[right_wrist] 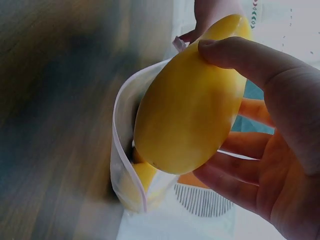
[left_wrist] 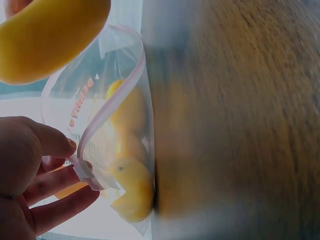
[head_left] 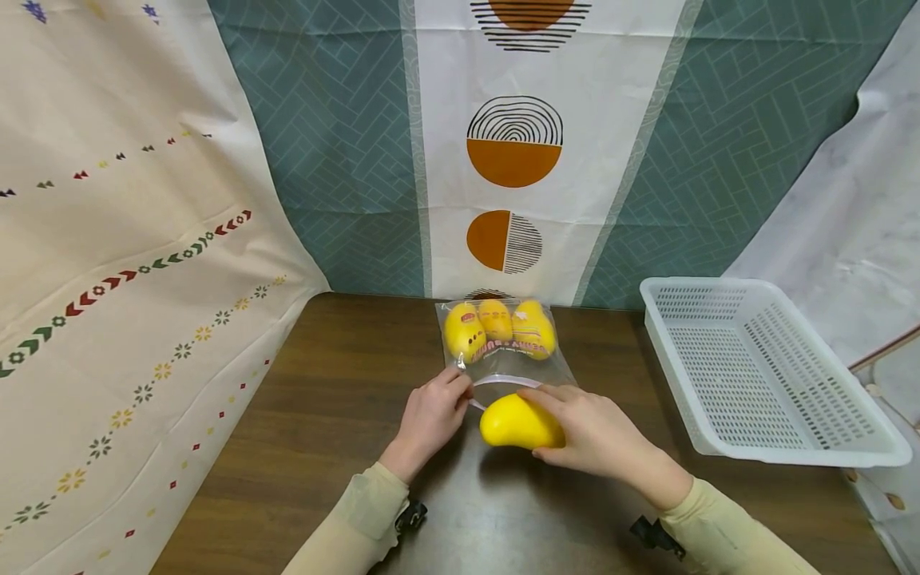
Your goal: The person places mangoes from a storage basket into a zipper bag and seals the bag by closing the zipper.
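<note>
A yellow mango [head_left: 521, 423] is gripped by my right hand [head_left: 589, 431], its thumb and fingers curled round one end. It is held at the mouth of a clear zip bag [head_left: 503, 369], whose pale zip edge [left_wrist: 112, 102] gapes in the left wrist view. Three yellow fruits [head_left: 463, 331] lie inside the bag at its far end. My left hand [head_left: 434, 407] pinches the bag's rim at the left corner, by the zip slider. In the right wrist view the mango [right_wrist: 192, 105] overlaps the bag opening.
A white perforated plastic basket [head_left: 776, 375] stands on the right of the brown wooden table [head_left: 323, 415]. Patterned cloth [head_left: 338, 144] hangs behind the table, and pale cloth [head_left: 144, 263] hangs on the left.
</note>
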The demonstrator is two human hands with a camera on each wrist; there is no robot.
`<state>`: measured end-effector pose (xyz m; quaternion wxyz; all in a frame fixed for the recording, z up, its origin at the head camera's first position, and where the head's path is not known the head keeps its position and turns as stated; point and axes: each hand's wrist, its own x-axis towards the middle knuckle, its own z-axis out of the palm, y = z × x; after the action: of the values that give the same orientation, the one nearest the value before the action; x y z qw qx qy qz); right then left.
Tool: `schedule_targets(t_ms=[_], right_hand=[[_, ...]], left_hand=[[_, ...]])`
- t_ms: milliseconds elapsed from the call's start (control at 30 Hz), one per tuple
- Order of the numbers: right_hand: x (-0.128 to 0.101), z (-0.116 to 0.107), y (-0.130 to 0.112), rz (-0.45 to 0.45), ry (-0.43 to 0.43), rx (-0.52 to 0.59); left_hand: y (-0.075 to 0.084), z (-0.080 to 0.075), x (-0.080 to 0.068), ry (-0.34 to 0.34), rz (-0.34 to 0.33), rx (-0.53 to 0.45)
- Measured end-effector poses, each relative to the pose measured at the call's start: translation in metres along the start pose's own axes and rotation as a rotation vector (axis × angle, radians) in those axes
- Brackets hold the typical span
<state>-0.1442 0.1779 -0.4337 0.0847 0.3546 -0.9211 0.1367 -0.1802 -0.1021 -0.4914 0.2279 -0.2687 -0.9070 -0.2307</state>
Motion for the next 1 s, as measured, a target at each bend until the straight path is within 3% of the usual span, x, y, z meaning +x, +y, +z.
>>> schedule_targets(t_ms=[1000], right_hand=[[0.006,0.024,-0.004,0.011,-0.021,-0.027]], left_hand=[[0.001,0.000,0.001,0.004,0.013,0.015]])
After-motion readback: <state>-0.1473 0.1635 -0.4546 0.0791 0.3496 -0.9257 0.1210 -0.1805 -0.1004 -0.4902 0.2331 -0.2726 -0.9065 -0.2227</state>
